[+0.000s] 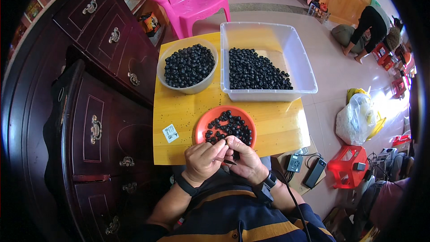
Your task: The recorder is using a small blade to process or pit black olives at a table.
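Head view: fingertips of left hand (204,159) and right hand (247,160) are pinched close together.
What is clamped cannot be told; black beads (233,127) are spread just beyond on a red plate (201,123).

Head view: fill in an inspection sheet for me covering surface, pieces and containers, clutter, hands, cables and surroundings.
Surface: yellow table, dark-speckled.
Pieces and containers: small black round pieces lie in a round tub, a rectangular translucent bin and a red plate.
Clutter: white square label left of the plate.
Hands: left hand and right hand pinch close together at the plate's near side; a thin pointed tool shows between them, its holder unclear.
Cables: black cable runs down by the right forearm.
Surroundings: dark wooden drawers left; pink chair beyond; red stool and another person, bending, right.
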The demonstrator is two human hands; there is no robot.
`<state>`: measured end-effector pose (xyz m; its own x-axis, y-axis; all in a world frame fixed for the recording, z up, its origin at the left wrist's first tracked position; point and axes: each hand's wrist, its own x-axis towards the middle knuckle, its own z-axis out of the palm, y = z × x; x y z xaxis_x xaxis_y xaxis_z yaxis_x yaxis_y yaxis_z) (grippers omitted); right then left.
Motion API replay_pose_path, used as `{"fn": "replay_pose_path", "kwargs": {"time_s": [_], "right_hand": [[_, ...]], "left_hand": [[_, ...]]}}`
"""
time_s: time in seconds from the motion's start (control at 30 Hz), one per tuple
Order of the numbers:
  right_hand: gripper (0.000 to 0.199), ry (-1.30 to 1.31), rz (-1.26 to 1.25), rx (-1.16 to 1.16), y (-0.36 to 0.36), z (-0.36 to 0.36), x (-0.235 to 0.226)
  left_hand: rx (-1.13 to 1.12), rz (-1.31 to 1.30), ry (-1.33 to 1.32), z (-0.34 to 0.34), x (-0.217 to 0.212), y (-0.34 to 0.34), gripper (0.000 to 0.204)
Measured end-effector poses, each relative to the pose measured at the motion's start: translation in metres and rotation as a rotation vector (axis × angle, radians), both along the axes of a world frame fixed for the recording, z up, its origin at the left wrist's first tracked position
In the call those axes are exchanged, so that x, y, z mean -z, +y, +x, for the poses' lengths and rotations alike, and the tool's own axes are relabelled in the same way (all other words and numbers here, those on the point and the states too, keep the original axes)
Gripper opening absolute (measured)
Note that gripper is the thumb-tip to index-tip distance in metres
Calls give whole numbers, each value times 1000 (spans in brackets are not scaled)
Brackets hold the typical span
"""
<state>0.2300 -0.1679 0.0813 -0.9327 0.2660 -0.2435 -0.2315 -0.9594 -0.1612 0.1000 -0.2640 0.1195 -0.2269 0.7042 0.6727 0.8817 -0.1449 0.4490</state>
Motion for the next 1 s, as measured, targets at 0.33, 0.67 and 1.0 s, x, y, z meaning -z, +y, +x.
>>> {"fn": "replay_pose_path", "kwargs": {"time_s": [0.33, 0.67, 1.0], "right_hand": [[5, 16, -47, 22, 7, -1, -7], [4, -47, -10, -14, 2, -1, -11], [6, 28, 15, -44, 6, 4, 1]], "left_hand": [[37, -245, -442, -9, -12, 2, 26], [85, -394, -346, -19, -17, -2, 42], [90, -389, -254, -17, -17, 2, 41]]}}
